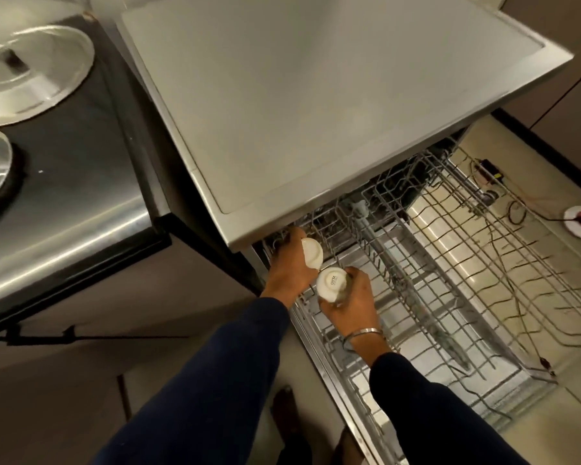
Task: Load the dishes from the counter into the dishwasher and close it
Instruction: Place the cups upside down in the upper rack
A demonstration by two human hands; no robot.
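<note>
While both hands work over pulled-out rack point(450, 263), two white cups hang upside down at its near-left corner. Left hand point(287, 263) curled round cup point(312, 252), close under dishwasher top edge. Right hand point(346, 298) curled round second cup point(331, 284), base up, just beside first. Risk: cups nearly touching, could knock and chip. Risk: cup set across tines instead of between could tip or roll. More metal dishes point(31, 72) left on counter point(81, 196).
</note>
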